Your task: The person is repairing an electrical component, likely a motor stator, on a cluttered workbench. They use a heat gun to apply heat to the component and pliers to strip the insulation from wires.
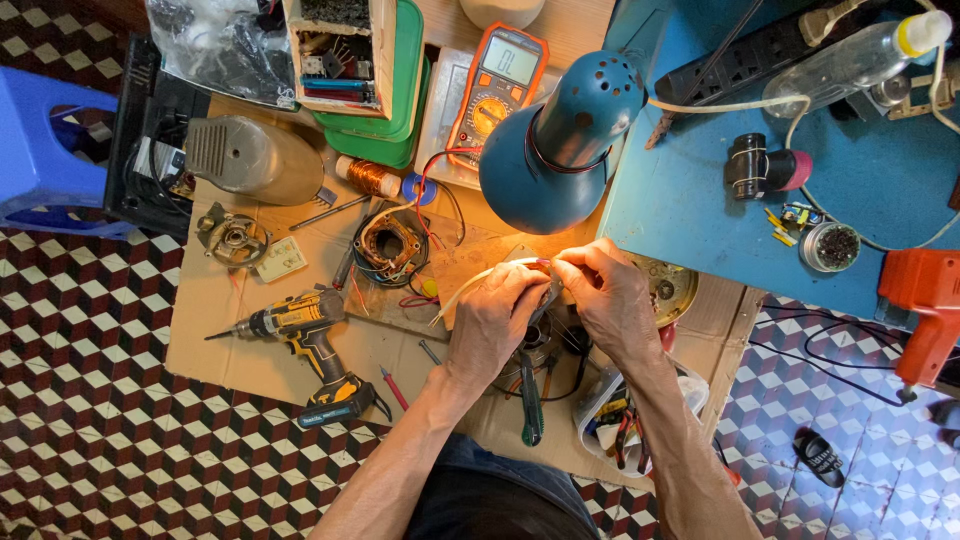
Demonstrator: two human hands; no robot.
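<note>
Cardboard [230,350] covers the patterned floor, and over it both hands meet under a blue lamp [560,140]. Pinched between the thumb and fingertips of the left hand [495,320] is a thin pale sleeve of wire [480,282], which runs out from those fingers to the left and slightly downward, its far end near a wooden board [450,275]. Closed on the other end of the same wire is the right hand [610,295], its fingertips touching those of the left hand at a small red tip just below the lamp's rim. Under the left palm lies a dark round part with black leads, mostly hidden; what it is cannot be told. Below the left wrist sit green-handled pliers [530,400], and below the right wrist a clear bag of small tools [620,410]. Left of the left fingers rests a wound copper stator [388,245] with red leads, farther left a cordless drill [305,335], yellow and black, and beyond it a round metal housing [233,237]. Above the fingers, past the lamp, stands an orange multimeter [498,90]. Right of the right fingers a brass-coloured disc [672,288] peeks out beside a blue table [700,200].
</note>
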